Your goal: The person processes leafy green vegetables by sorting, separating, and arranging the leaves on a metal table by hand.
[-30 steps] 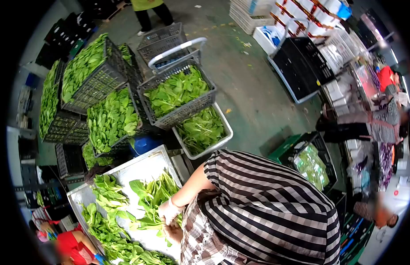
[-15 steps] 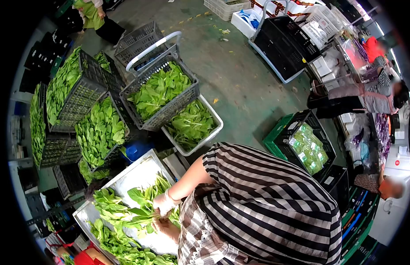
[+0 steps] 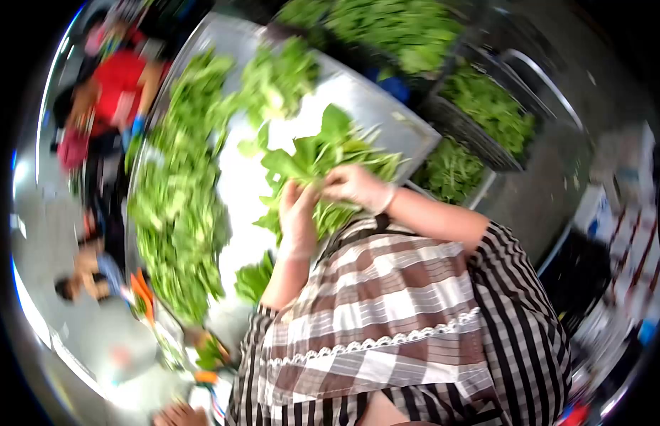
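Item: bunch of leafy greens (image 3: 323, 153), held over the metal table (image 3: 387, 113). Left hand (image 3: 298, 216) was gloved, fingers curled shut around the stems from below. Right hand (image 3: 355, 186) was gloved, fingers closed over the stems just beside the left; leaves fanned up and away from both. Loose greens (image 3: 177, 206) lay heaped along the table's far side. Crates of greens (image 3: 486, 106) stood beyond the table.
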`<state>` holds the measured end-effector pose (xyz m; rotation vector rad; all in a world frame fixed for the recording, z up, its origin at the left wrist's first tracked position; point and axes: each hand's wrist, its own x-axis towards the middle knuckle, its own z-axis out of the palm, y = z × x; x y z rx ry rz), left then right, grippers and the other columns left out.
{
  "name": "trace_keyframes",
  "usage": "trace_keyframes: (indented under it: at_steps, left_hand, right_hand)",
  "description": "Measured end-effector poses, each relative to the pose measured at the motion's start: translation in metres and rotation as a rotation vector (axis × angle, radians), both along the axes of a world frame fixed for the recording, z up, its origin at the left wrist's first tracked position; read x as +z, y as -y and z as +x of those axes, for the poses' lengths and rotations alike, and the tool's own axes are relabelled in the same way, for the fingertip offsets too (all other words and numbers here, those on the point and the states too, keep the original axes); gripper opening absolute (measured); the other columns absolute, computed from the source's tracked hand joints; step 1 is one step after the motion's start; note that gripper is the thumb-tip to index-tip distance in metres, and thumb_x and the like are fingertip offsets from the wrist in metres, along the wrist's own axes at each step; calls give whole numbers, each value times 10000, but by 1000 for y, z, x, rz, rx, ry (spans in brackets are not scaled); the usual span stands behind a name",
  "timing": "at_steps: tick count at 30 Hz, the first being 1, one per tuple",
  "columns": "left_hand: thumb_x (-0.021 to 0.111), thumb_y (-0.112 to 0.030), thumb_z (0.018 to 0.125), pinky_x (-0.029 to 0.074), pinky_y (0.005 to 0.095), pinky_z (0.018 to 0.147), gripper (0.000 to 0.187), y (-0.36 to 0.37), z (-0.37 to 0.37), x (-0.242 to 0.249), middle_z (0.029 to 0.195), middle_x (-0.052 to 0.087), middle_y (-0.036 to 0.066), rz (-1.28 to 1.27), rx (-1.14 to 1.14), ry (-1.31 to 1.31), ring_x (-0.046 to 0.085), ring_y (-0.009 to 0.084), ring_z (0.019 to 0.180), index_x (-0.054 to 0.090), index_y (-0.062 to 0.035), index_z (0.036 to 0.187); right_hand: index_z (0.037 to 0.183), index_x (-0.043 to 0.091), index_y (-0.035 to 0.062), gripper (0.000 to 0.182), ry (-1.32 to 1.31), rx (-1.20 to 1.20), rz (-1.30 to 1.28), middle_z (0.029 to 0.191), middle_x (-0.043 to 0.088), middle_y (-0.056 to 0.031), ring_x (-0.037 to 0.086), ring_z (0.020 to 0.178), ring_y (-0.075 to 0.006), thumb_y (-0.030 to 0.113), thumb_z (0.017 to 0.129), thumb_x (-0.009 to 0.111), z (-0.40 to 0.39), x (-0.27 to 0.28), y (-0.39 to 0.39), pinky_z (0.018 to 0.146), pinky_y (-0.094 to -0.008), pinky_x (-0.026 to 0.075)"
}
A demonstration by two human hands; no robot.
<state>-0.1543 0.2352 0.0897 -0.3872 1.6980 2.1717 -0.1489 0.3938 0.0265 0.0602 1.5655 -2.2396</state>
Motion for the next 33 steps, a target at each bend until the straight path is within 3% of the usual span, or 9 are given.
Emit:
trace_keyframes:
  at_steps: [7,12,19,23,24,27,28,30,33]
  left_hand:
    - [647,-40,898,507,237,810,348,25,15,-25,1020,652,24,21,139,33,625,103,908,545,-74,1230]
    - [655,-142,901,501,299,844,318,18,51,-4,1059,645,31,105,242,129,621,131,965,562,-69,1196]
    - [670,-59,870,483,306,867,233,52,44,8,1063,633,64,14,277,84,603,163,955,614,-21,1093]
    - [675,-17,852,471,304,891,235,9,74,26,1073,631,55,5,325,-43,586,153,979,630,-28,1082]
    - [674,-16,855,470,305,894,237,7,77,34,1076,630,57,16,325,-14,585,153,982,629,-30,1088]
    - [671,-19,858,469,303,895,230,7,84,32,1074,631,57,42,301,-7,585,152,979,629,-30,1084]
    - [674,-23,857,468,302,895,237,6,86,32,1071,632,56,24,311,-1,586,152,976,630,-30,1090]
    - [677,-28,857,465,304,902,243,9,90,24,1073,633,54,30,291,-3,585,151,980,631,-30,1095]
    - [675,-33,854,453,308,927,253,1,92,32,1093,638,47,8,238,16,582,148,1000,631,-31,1104]
  right_hand:
    - [1006,661,-35,179,269,167,-303,878,700,-91,658,761,-139,99,896,707,-7,-9,7,701,-254,534]
    - [976,670,-26,155,164,319,-183,867,699,-83,663,762,-135,103,898,706,13,9,-5,704,-254,537]
    - [914,638,5,140,171,236,-57,803,660,-40,611,688,-113,142,917,664,-15,18,36,666,-255,514]
    - [895,636,-4,144,12,180,168,760,666,-65,596,669,-110,138,899,659,-7,42,-7,641,-255,497]
    - [847,678,12,240,-270,312,486,756,693,-100,635,669,-158,251,863,698,-15,45,-16,651,-311,513]
    - [799,714,44,357,-561,639,911,787,713,-111,664,687,-220,401,812,724,-41,66,-37,677,-369,522]
    - [785,733,66,439,-479,545,987,812,722,-103,674,703,-253,505,781,729,-54,72,-40,680,-394,524]
    - [793,698,78,450,-281,195,1070,862,725,-108,682,738,-258,526,773,741,-84,76,-42,680,-387,528]
    - [792,671,68,456,-345,-132,1351,875,724,-121,684,744,-251,515,761,752,-121,76,-48,691,-389,529]
